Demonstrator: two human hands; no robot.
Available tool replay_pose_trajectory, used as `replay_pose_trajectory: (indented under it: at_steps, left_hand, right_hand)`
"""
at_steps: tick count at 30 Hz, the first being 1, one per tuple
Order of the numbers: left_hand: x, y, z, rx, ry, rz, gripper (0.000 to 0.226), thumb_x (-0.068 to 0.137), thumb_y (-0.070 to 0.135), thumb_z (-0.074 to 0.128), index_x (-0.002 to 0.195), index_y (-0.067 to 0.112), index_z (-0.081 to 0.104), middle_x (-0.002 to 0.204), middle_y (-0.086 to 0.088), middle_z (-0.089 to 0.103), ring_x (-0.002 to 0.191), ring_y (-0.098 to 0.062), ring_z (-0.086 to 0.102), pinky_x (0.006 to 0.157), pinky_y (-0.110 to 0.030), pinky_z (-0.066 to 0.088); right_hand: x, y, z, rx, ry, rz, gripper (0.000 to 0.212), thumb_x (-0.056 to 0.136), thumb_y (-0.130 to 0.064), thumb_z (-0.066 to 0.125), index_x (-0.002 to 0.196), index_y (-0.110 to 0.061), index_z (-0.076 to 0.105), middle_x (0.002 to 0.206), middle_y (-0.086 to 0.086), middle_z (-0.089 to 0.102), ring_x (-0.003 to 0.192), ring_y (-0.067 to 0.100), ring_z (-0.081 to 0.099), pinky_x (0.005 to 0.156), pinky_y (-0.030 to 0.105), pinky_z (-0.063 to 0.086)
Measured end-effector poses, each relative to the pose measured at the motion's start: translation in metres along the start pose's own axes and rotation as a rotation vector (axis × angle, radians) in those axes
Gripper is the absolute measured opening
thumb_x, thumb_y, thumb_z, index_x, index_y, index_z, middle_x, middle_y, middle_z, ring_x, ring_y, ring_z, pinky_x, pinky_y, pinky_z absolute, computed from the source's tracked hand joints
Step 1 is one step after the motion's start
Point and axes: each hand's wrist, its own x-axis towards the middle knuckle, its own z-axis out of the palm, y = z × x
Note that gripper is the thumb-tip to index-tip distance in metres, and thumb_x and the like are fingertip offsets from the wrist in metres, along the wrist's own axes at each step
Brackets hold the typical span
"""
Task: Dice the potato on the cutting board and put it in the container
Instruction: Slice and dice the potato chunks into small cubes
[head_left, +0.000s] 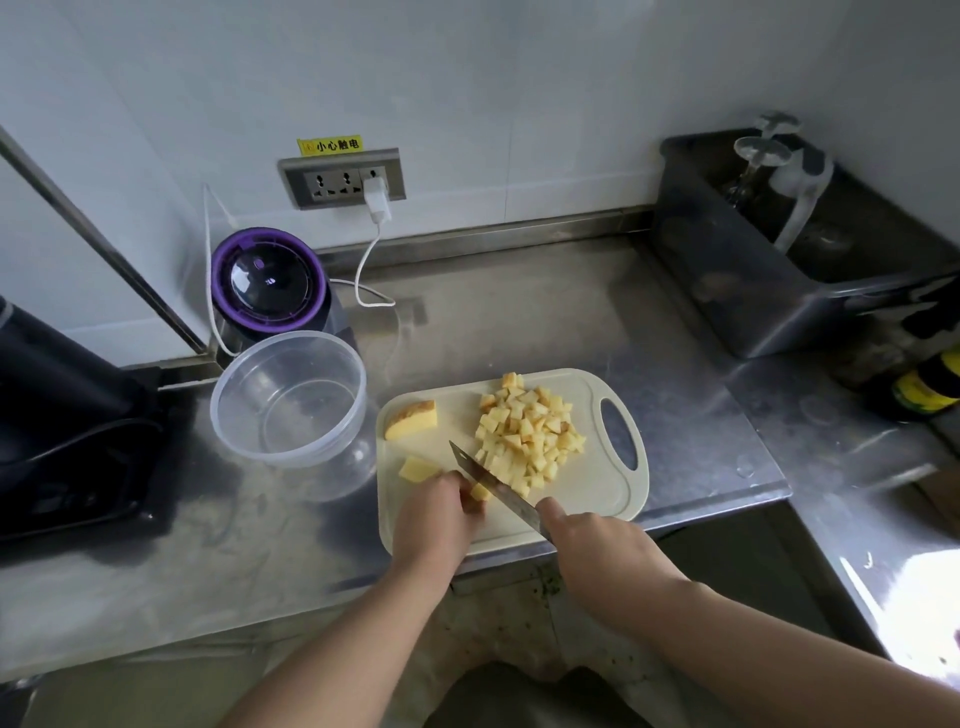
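A cream cutting board (608, 499) lies at the steel counter's front edge. A heap of potato dice (527, 434) covers its middle and right. A large uncut potato wedge (413, 419) sits at the board's far left corner. Nearer lies a smaller potato chunk (418, 469). My left hand (435, 519) holds down a potato piece (479, 491), fingers curled over it. My right hand (589, 540) grips the handle of a knife (491, 480), whose blade slants across the board right beside my left fingers. A clear round container (244, 441) stands empty to the left of the board.
A purple-rimmed appliance (270, 283) stands behind the container, its white cable (366, 270) running to a wall socket (343, 179). A dark appliance (67, 426) fills the left. A steel bin (769, 249) and dark bottles (924, 384) are at the right.
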Motion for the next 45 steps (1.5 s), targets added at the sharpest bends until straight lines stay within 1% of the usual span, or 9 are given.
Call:
replay_pose_trajectory:
  at_steps: [5, 12, 17, 21, 24, 33, 39, 42, 45]
  left_hand:
    - [0.0, 0.001, 0.001, 0.037, -0.003, -0.003, 0.019, 0.087, 0.036, 0.064, 0.097, 0.022, 0.072, 0.089, 0.007, 0.07, 0.083, -0.012, 0.064, 0.073, -0.023, 0.05]
    - [0.002, 0.005, -0.003, 0.078, -0.02, -0.037, 0.017, 0.088, 0.029, 0.064, 0.101, 0.02, 0.066, 0.095, 0.004, 0.068, 0.087, -0.015, 0.063, 0.069, -0.022, 0.044]
    - [0.001, 0.013, -0.002, 0.086, -0.022, -0.01, 0.021, 0.089, 0.033, 0.061, 0.106, 0.019, 0.062, 0.1, 0.005, 0.067, 0.086, -0.012, 0.064, 0.068, -0.019, 0.046]
    - [0.005, 0.02, -0.006, 0.102, -0.053, 0.016, 0.019, 0.092, 0.029, 0.057, 0.107, 0.018, 0.061, 0.104, 0.002, 0.066, 0.09, -0.015, 0.064, 0.072, -0.022, 0.048]
    - [0.018, 0.023, -0.017, 0.037, -0.024, 0.019, 0.02, 0.09, 0.032, 0.06, 0.104, 0.018, 0.061, 0.099, 0.002, 0.068, 0.088, -0.017, 0.065, 0.071, -0.025, 0.049]
    - [0.056, 0.034, -0.026, -0.038, -0.133, 0.056, 0.025, 0.093, 0.024, 0.059, 0.117, 0.016, 0.062, 0.111, -0.002, 0.067, 0.102, -0.021, 0.063, 0.088, -0.032, 0.05]
    - [0.049, -0.005, -0.052, -0.161, -0.068, 0.108, 0.025, 0.093, 0.005, 0.054, 0.114, 0.011, 0.067, 0.11, -0.001, 0.069, 0.104, -0.016, 0.063, 0.096, -0.031, 0.048]
    - [0.04, -0.027, -0.07, -0.089, -0.078, 0.143, 0.035, 0.093, 0.001, 0.05, 0.123, 0.015, 0.061, 0.12, 0.002, 0.065, 0.112, -0.016, 0.06, 0.099, -0.034, 0.046]
    - [0.033, -0.037, -0.077, 0.112, -0.206, 0.203, 0.053, 0.09, 0.004, 0.052, 0.139, 0.024, 0.045, 0.138, 0.006, 0.052, 0.126, -0.017, 0.05, 0.103, -0.034, 0.042]
  right_hand:
    - [0.003, 0.001, 0.0, -0.006, -0.022, -0.025, 0.053, 0.098, -0.006, 0.047, 0.142, -0.023, 0.024, 0.096, 0.004, 0.061, 0.08, 0.016, 0.064, 0.065, 0.027, 0.052]
    - [0.007, -0.004, 0.014, -0.037, -0.052, -0.026, 0.047, 0.099, -0.007, 0.046, 0.139, -0.017, 0.026, 0.086, -0.001, 0.048, 0.071, 0.012, 0.053, 0.049, 0.017, 0.033]
    - [0.011, 0.002, 0.013, 0.038, -0.04, 0.008, 0.043, 0.099, -0.01, 0.046, 0.135, -0.026, 0.029, 0.087, -0.001, 0.055, 0.073, 0.01, 0.058, 0.06, 0.021, 0.047]
    - [0.009, 0.011, 0.008, 0.023, 0.047, -0.01, 0.044, 0.098, -0.006, 0.043, 0.135, -0.026, 0.029, 0.086, -0.002, 0.055, 0.069, 0.011, 0.056, 0.056, 0.019, 0.043]
    - [0.01, 0.019, 0.0, 0.002, 0.08, 0.019, 0.052, 0.097, -0.003, 0.043, 0.14, -0.025, 0.023, 0.091, 0.004, 0.06, 0.073, 0.017, 0.062, 0.068, 0.03, 0.054]
    - [0.016, 0.034, -0.02, 0.038, 0.135, 0.083, 0.047, 0.098, -0.007, 0.044, 0.138, -0.023, 0.026, 0.103, 0.005, 0.066, 0.08, 0.021, 0.069, 0.072, 0.034, 0.06]
    - [0.016, 0.026, -0.015, 0.032, 0.116, 0.038, 0.041, 0.1, -0.009, 0.042, 0.136, -0.024, 0.027, 0.097, 0.005, 0.064, 0.073, 0.018, 0.066, 0.064, 0.029, 0.055]
    - [0.017, 0.019, -0.008, 0.012, 0.057, -0.007, 0.041, 0.101, -0.014, 0.044, 0.136, -0.025, 0.027, 0.098, 0.004, 0.062, 0.076, 0.016, 0.064, 0.068, 0.029, 0.055]
    - [0.018, 0.012, 0.002, 0.0, 0.009, -0.046, 0.039, 0.101, -0.017, 0.045, 0.136, -0.026, 0.028, 0.094, 0.002, 0.059, 0.077, 0.013, 0.061, 0.067, 0.027, 0.053]
